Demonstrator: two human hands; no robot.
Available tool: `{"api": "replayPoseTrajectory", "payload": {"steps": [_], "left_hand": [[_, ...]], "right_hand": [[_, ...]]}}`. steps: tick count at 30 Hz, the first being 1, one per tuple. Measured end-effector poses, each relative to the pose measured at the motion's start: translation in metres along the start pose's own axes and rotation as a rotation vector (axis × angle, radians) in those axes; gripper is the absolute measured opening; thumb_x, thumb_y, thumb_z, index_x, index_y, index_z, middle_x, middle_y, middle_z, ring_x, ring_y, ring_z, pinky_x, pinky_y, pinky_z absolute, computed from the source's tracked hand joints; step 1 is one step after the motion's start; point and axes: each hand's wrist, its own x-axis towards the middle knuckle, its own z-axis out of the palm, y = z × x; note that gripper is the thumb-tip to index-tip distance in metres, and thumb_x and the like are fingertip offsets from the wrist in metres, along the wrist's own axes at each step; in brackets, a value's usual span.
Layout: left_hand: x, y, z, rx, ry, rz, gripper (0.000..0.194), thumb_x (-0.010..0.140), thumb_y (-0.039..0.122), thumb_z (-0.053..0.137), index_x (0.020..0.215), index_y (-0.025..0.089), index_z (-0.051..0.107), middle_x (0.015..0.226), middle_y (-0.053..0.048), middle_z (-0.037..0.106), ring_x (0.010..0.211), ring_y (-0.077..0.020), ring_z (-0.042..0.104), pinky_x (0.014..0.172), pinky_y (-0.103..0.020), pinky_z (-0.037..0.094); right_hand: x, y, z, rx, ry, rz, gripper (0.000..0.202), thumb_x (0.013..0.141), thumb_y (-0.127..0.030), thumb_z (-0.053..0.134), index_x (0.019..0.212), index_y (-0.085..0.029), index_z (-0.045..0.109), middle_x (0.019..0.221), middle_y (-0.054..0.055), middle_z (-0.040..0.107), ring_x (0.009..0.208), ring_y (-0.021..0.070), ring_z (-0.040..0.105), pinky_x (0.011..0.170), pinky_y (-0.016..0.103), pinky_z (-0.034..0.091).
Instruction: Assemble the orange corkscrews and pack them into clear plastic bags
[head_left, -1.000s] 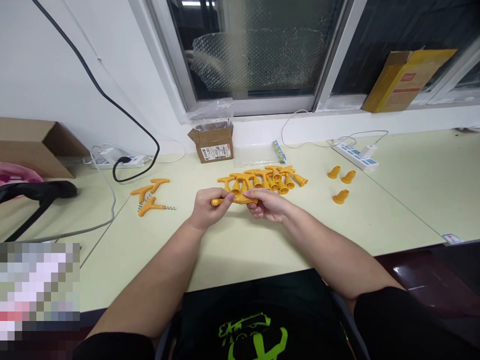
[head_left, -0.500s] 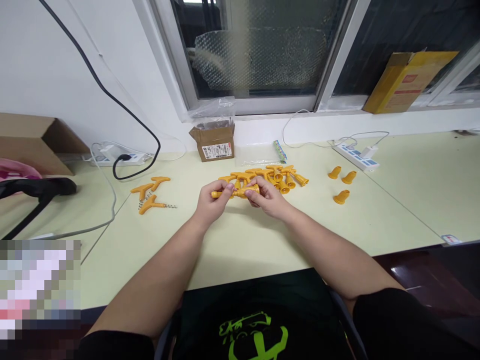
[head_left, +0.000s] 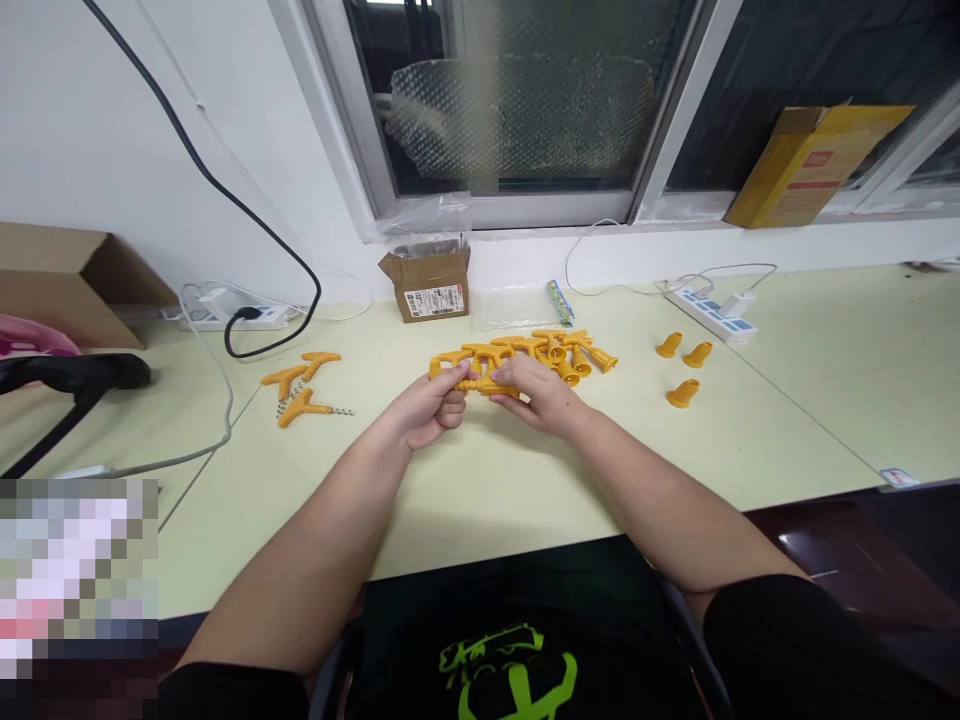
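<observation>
Between both hands, over the middle of the table, is a yellow corkscrew (head_left: 484, 385) held sideways. My left hand (head_left: 436, 408) is closed round its T-shaped handle end, fingers curled under and thumb on top. At the other end, my right hand (head_left: 541, 393) pinches the bell-shaped sleeve, largely covering it. No metal screw shows between the two parts. Just beyond the hands lies a pile of yellow T-handles (head_left: 491, 352) and bell-shaped sleeves (head_left: 580, 366). Off to the left rest three T-handled corkscrews (head_left: 304, 407) with bare metal spirals. Three separate sleeves (head_left: 683, 394) stand to the right.
A small cardboard box (head_left: 429, 285) stands by the wall, beside a clear plastic bag (head_left: 517, 309). Power strips (head_left: 712, 312) with cables lie at the back. A black object (head_left: 97, 375) and a larger cardboard box (head_left: 60, 280) occupy the left side.
The corkscrew has turned about its length, so the T-handle now shows wider. My left hand has rolled with it, its curled fingers now visible. My right hand covers more of the sleeve.
</observation>
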Motion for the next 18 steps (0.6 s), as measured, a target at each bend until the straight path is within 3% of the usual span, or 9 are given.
{"api": "replayPoseTrajectory", "payload": {"steps": [2,4,8,11,14,18], "left_hand": [[0.001,0.000,-0.002,0.009,0.003,-0.014,0.056,0.066,0.065,0.086,0.087,0.020,0.061,0.054,0.014,0.016,0.043,-0.0034,0.011,0.040,-0.018,0.010],[0.001,-0.002,-0.002,0.066,0.049,0.096,0.053,0.070,0.065,0.084,0.086,0.019,0.062,0.053,0.013,0.019,0.043,-0.0037,0.014,0.041,-0.019,0.013],[0.001,-0.009,0.000,0.357,0.193,0.443,0.048,0.078,0.063,0.078,0.079,0.016,0.066,0.057,0.004,0.046,0.049,-0.0071,0.035,0.046,-0.023,0.029],[-0.001,-0.010,0.001,0.497,0.220,0.560,0.048,0.081,0.062,0.076,0.076,0.015,0.069,0.068,-0.001,0.058,0.059,-0.0099,0.046,0.052,-0.024,0.035],[-0.001,-0.009,0.002,0.432,0.173,0.469,0.048,0.081,0.062,0.076,0.080,0.015,0.069,0.059,0.003,0.049,0.050,-0.0072,0.037,0.047,-0.023,0.027],[0.000,-0.006,0.003,0.136,0.110,0.236,0.048,0.076,0.059,0.083,0.087,0.015,0.066,0.054,0.011,0.027,0.044,-0.0031,0.019,0.043,-0.019,0.016]], "right_hand": [[0.000,0.001,-0.001,0.017,-0.001,-0.008,0.024,0.096,-0.047,0.064,0.105,-0.024,0.064,0.104,0.013,0.067,0.100,0.0288,0.065,0.094,0.050,0.051],[-0.001,0.000,-0.001,0.067,0.017,0.072,0.028,0.093,-0.048,0.069,0.107,-0.025,0.063,0.104,0.011,0.068,0.099,0.0278,0.065,0.093,0.048,0.052],[-0.004,0.001,0.005,0.442,-0.044,0.503,0.045,0.091,-0.064,0.065,0.111,-0.025,0.057,0.082,0.003,0.066,0.067,0.0203,0.063,0.066,0.038,0.055],[-0.003,0.003,0.012,0.728,-0.084,0.730,0.052,0.088,-0.074,0.060,0.096,-0.024,0.054,0.065,-0.003,0.057,0.051,0.0146,0.053,0.052,0.030,0.048],[-0.002,0.004,0.015,0.703,-0.017,0.637,0.049,0.087,-0.070,0.065,0.089,-0.023,0.052,0.062,-0.005,0.052,0.052,0.0122,0.049,0.052,0.026,0.044],[-0.003,0.003,0.009,0.348,0.054,0.366,0.034,0.098,-0.056,0.059,0.102,-0.023,0.058,0.071,-0.001,0.056,0.063,0.0162,0.053,0.061,0.031,0.048]]}}
